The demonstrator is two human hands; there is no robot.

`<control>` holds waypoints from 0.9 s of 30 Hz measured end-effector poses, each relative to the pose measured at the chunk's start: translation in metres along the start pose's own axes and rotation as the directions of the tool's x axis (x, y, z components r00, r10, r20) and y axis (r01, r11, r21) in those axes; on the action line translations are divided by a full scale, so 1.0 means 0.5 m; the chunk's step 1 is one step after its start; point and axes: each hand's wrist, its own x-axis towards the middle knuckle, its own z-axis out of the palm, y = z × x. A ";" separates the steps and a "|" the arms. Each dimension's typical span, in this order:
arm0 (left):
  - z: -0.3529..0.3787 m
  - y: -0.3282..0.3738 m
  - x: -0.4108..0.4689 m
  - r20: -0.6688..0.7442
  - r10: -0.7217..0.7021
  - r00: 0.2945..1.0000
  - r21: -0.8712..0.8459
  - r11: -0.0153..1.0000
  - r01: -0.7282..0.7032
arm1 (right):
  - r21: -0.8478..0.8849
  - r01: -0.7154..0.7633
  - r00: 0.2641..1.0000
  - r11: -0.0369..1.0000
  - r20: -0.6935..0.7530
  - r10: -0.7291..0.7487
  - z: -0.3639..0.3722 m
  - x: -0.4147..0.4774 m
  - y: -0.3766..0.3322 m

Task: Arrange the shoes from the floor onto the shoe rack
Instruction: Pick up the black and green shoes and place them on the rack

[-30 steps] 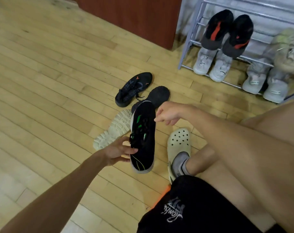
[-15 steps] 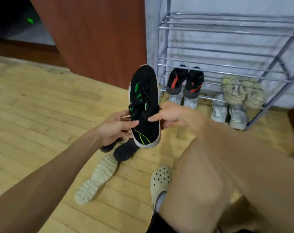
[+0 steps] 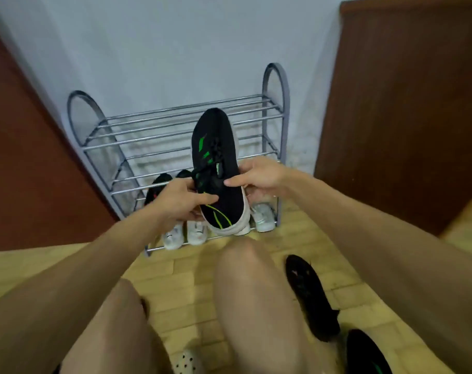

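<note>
A black sneaker with green marks and a pale sole [image 3: 216, 163] is held up in front of the grey metal shoe rack [image 3: 175, 114], toe pointing up. My left hand [image 3: 179, 201] grips its left side near the heel. My right hand [image 3: 259, 178] grips its right side, thumb across the upper. On the rack's lower tiers sit a black pair [image 3: 159, 184] and white sneakers [image 3: 183, 233], with another white shoe [image 3: 263, 215] at the right. On the floor lie a black shoe [image 3: 310, 295] and another black shoe with green [image 3: 367, 352].
The rack stands against a pale wall between two brown wooden panels [image 3: 407, 109]. My bare knees [image 3: 251, 306] fill the lower middle. A cream clog [image 3: 187, 364] shows at the bottom edge. The floor is light wood.
The view has swung to face the rack head-on and come closer. Both hands still hold the green-marked sneaker, now raised before the rack's upper tiers. The floor shoes now lie at lower right.
</note>
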 end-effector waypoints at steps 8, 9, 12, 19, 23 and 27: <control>0.292 -0.058 0.048 0.168 -0.217 0.962 -0.121 0.963 0.239 | 0.249 -0.182 0.896 0.951 -0.358 0.265 -0.208 -0.152 0.261; 0.335 -0.075 0.047 0.194 -0.263 0.945 -0.113 0.951 0.288 | 0.242 -0.238 0.872 0.941 -0.373 0.316 -0.225 -0.178 0.303; 0.424 -0.125 0.035 0.240 -0.350 0.905 -0.089 0.921 0.380 | 0.211 -0.363 0.826 0.908 -0.378 0.418 -0.249 -0.233 0.403; 0.637 -0.270 -0.061 0.369 -0.478 0.797 0.107 0.874 0.474 | 0.324 -0.574 0.655 0.752 -0.370 0.659 -0.220 -0.354 0.652; 0.643 -0.342 -0.094 0.419 -0.467 0.779 0.342 0.876 0.341 | 0.169 -0.723 0.597 0.670 -0.338 0.728 -0.161 -0.425 0.759; 0.625 -0.365 -0.106 0.413 -0.480 0.774 0.467 0.841 0.272 | -0.026 -0.861 0.500 0.508 -0.229 0.835 -0.055 -0.505 0.862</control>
